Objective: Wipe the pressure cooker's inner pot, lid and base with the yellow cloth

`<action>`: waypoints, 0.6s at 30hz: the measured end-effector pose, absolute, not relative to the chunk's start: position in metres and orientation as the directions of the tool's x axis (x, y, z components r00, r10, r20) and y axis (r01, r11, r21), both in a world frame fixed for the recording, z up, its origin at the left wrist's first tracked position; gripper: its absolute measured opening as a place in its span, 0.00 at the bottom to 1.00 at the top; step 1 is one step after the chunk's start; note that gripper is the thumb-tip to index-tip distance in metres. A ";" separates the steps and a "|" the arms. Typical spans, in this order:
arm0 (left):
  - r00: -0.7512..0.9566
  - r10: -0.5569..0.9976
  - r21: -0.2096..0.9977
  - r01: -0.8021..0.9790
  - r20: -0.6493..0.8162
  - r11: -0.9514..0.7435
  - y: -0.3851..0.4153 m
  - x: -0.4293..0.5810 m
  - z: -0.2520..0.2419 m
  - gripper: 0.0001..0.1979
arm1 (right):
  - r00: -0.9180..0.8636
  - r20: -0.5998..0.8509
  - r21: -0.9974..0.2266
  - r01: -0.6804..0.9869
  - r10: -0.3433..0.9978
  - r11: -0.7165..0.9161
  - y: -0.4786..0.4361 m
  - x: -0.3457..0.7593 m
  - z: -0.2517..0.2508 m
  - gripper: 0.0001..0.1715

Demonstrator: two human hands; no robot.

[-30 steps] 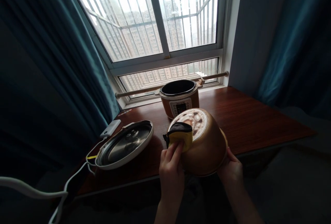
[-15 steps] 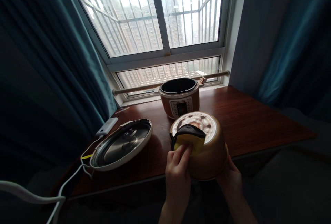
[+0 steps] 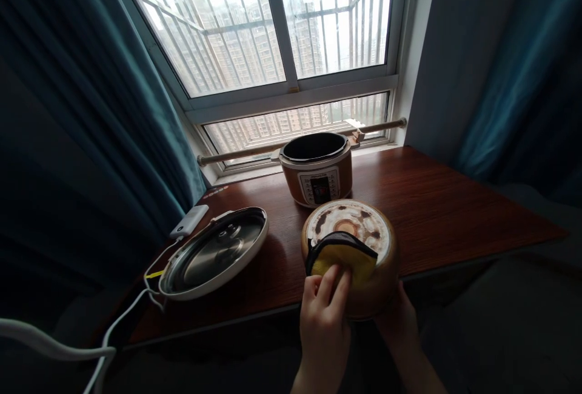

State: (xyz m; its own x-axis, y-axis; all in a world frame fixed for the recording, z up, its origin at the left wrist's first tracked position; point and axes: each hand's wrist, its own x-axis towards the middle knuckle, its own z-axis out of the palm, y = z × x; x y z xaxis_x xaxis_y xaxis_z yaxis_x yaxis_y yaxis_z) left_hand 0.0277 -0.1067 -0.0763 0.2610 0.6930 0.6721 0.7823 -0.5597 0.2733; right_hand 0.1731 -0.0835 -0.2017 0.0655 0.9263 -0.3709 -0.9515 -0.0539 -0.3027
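Observation:
An upturned gold-brown inner pot (image 3: 387, 273) is held over the table's front edge, its whitish, brown-stained bottom (image 3: 348, 215) facing up. My left hand (image 3: 325, 303) presses a yellow cloth with black edging (image 3: 348, 260) against the pot's base and near side, fingers closed on the cloth. From below and to the right, my right hand (image 3: 400, 315) grips the pot near its rim; most of those fingers are hidden behind it. Just beyond the pot stands an electric cooker (image 3: 297, 185), lidless, with a dark interior and a control panel in front.
To the left, a round lid (image 3: 248, 260) lies on the dark red wooden table (image 3: 431, 200), its metal inside facing up. A white power strip (image 3: 191, 221) and white cables (image 3: 131, 303) run along the left edge. Behind are a barred window (image 3: 236, 30) and blue curtains (image 3: 131, 79).
My left hand and the cloth have shifted right and slightly down across the pot, uncovering more of its stained base. The pot has tilted a little; my right hand still holds it.

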 end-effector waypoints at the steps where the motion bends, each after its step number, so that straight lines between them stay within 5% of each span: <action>1: 0.289 0.691 0.261 0.776 0.662 -0.574 -0.107 0.030 -0.075 0.23 | 0.047 -0.373 -0.292 -0.954 0.927 -0.070 -0.083 0.173 -0.201 0.19; 8: 0.559 0.682 0.257 0.653 0.471 -0.713 -0.091 0.029 -0.042 0.19 | 0.014 -0.390 -0.281 -0.954 0.921 -0.105 -0.078 0.179 -0.203 0.18; 13: 0.565 0.732 0.318 0.663 0.381 -0.678 -0.034 0.012 -0.029 0.23 | 0.063 -0.431 -0.298 -0.952 0.900 -0.076 -0.077 0.180 -0.208 0.18; 16: 0.445 0.790 0.462 0.644 0.422 -0.610 0.018 0.001 -0.038 0.21 | 0.092 -0.434 -0.288 -0.957 0.896 -0.041 -0.077 0.179 -0.209 0.15; 18: 0.331 0.848 0.694 0.490 0.413 -0.529 0.048 -0.006 -0.048 0.18 | 0.090 -0.424 -0.279 -0.960 0.901 -0.035 -0.077 0.179 -0.210 0.15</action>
